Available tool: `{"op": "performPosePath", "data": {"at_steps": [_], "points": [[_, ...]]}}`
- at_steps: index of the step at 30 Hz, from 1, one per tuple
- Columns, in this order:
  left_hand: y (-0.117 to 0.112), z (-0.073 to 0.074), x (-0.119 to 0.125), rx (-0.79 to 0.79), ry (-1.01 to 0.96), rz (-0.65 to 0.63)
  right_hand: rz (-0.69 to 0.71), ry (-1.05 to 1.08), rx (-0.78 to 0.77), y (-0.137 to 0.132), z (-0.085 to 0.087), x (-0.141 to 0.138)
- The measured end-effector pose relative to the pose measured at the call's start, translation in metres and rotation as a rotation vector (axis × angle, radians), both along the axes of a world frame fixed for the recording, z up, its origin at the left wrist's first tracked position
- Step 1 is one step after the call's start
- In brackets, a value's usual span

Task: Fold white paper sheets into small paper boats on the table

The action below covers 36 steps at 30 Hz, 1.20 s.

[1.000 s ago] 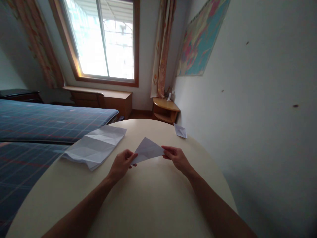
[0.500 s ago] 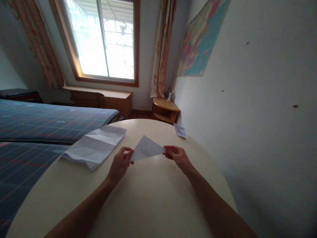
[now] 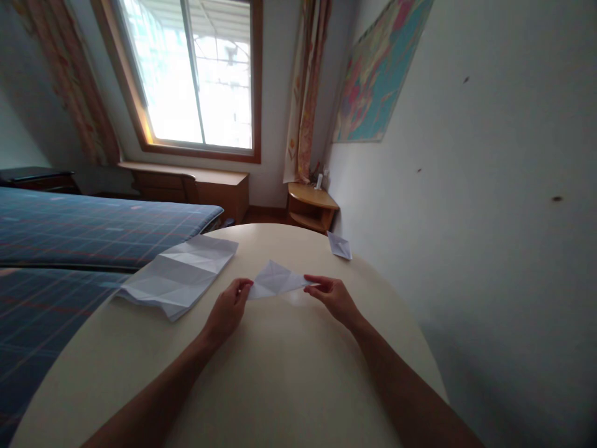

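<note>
In the head view, the left hand [image 3: 232,305] pinches the left corner of a folded white paper triangle [image 3: 272,278] between thumb and fingertips, while the right hand [image 3: 333,297] has its thumb and forefinger, only slightly apart, around the opposite tip. The triangle spans the gap between both hands above the round cream table [image 3: 289,373], with creased paper sheets [image 3: 186,274] to its left and a small folded paper piece [image 3: 340,247] beyond the right hand.

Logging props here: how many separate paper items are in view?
3: folded paper between left hand and right hand; small folded piece at far right of the table; creased paper at left, possibly hiding more sheets.
</note>
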<state>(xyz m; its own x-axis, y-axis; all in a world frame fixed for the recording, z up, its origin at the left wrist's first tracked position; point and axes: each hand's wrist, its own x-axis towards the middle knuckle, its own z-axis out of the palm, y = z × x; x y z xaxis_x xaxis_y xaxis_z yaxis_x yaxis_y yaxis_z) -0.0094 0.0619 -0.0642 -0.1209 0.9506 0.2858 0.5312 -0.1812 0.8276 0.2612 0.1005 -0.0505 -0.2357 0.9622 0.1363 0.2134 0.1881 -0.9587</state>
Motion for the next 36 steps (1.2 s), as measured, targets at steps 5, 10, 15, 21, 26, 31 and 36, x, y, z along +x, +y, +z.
{"op": "performPosePath", "data": {"at_steps": [5,10,15,21,26,31,36], "points": [[-0.008,0.004,0.003,0.006,0.199,-0.004,-0.054,-0.058,0.041,0.0,-0.001,0.001],[-0.013,0.003,0.006,0.068,0.342,-0.053,-0.081,-0.077,0.065,0.002,-0.002,0.003],[-0.013,0.002,0.005,0.049,0.405,-0.048,-0.093,-0.097,0.104,0.001,0.0,0.002],[-0.013,0.003,0.006,0.022,0.404,-0.074,-0.087,-0.092,0.155,0.0,0.001,-0.001],[-0.015,0.004,0.01,-0.05,0.432,-0.07,-0.121,-0.228,0.296,-0.005,0.003,-0.004],[-0.018,0.002,0.018,-0.103,0.426,-0.047,-0.216,-0.397,0.45,-0.012,0.009,-0.005],[-0.019,0.004,0.024,-0.182,0.416,0.005,-0.311,-0.529,0.542,-0.013,0.01,-0.004]]}}
